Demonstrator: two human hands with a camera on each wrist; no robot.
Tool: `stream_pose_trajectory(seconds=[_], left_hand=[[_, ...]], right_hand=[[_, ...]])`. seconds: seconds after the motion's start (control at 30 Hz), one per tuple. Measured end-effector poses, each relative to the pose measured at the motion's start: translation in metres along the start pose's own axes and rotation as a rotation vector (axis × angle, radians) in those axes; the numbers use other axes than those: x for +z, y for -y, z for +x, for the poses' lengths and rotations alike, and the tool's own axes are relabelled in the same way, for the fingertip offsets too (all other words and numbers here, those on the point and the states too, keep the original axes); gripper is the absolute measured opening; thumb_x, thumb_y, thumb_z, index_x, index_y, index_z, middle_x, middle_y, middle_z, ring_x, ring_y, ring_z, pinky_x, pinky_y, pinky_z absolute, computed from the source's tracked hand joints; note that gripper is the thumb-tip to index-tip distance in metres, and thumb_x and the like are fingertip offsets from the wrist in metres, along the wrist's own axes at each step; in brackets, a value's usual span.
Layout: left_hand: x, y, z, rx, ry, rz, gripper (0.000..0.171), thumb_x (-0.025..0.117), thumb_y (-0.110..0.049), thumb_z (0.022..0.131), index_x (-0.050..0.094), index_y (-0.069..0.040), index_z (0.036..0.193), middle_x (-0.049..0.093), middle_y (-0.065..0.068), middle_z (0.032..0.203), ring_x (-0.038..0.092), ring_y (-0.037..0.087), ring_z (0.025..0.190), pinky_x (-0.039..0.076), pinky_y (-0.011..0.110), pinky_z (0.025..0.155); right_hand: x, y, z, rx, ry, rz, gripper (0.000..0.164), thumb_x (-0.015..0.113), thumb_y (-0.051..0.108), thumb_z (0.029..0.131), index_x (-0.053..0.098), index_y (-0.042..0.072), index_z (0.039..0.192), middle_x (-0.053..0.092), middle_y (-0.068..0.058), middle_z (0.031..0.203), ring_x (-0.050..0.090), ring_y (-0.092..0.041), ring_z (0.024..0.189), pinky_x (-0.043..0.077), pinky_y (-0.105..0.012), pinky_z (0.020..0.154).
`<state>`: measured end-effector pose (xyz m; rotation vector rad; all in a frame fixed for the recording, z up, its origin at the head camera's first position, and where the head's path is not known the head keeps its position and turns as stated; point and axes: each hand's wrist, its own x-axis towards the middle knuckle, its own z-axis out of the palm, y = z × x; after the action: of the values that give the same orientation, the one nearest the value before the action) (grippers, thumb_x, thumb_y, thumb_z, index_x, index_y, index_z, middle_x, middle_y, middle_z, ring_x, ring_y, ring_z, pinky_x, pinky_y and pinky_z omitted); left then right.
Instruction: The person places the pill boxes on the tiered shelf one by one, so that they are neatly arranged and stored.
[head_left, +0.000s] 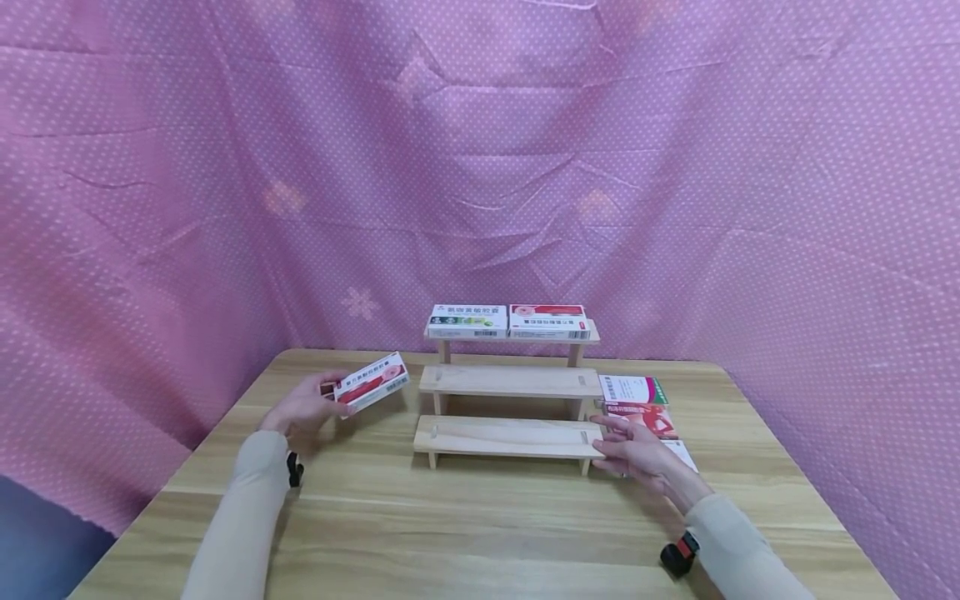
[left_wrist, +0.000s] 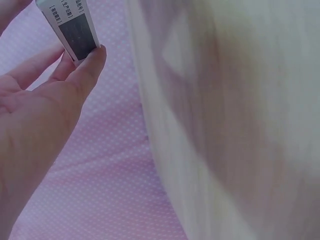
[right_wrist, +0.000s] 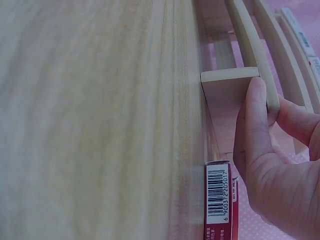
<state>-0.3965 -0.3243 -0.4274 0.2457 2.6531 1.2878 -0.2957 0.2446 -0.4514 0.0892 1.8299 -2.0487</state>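
Observation:
My left hand [head_left: 306, 404] holds a white and red medicine box [head_left: 372, 385] by its left end, tilted above the left side of the table. In the left wrist view, fingers and thumb of the left hand [left_wrist: 45, 110] pinch the printed end of that box [left_wrist: 72, 27]. My right hand [head_left: 637, 454] grips the right end of the lowest step of a three-step wooden display stand [head_left: 502, 435]. The right wrist view shows the thumb and fingers of the right hand [right_wrist: 285, 175] on either side of the step's edge [right_wrist: 271, 100].
On the top step lie a white and green medicine box [head_left: 467, 321] and a white and red one [head_left: 549, 321]. Right of the stand are a white box [head_left: 630, 389], a red box [head_left: 656, 421] and another white box [head_left: 682, 455], partly hidden. Pink cloth [head_left: 480, 167] hangs behind the table.

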Motion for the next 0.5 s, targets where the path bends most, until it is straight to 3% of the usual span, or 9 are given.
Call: stream_pose_trajectory(seconds=[0.37, 0.5], left_hand=[[-0.0056, -0.0089, -0.0066, -0.006, 0.011, 0.009, 0.094, 0.079, -0.016, 0.077, 0.026, -0.004, 0.153, 0.04, 0.026, 0.147, 0.043, 0.04, 0.13, 0.037, 0.056, 0.108], [-0.0064, -0.0095, -0.0069, 0.003, 0.008, 0.021, 0.091, 0.08, -0.017, 0.076, 0.03, -0.005, 0.152, 0.045, 0.023, 0.144, 0.046, 0.038, 0.128, 0.04, 0.05, 0.106]], right_hand=[[-0.0011, 0.0002, 0.0008, -0.021, 0.034, 0.007, 0.069, 0.058, 0.002, 0.095, 0.022, 0.0, 0.153, 0.053, -0.013, 0.114, 0.067, -0.018, 0.097, 0.058, -0.035, 0.089], [-0.0004, 0.0002, 0.0006, -0.02, 0.035, 0.004, 0.069, 0.057, 0.001, 0.095, 0.022, 0.0, 0.154, 0.053, -0.013, 0.114, 0.067, -0.018, 0.097, 0.058, -0.035, 0.09]])
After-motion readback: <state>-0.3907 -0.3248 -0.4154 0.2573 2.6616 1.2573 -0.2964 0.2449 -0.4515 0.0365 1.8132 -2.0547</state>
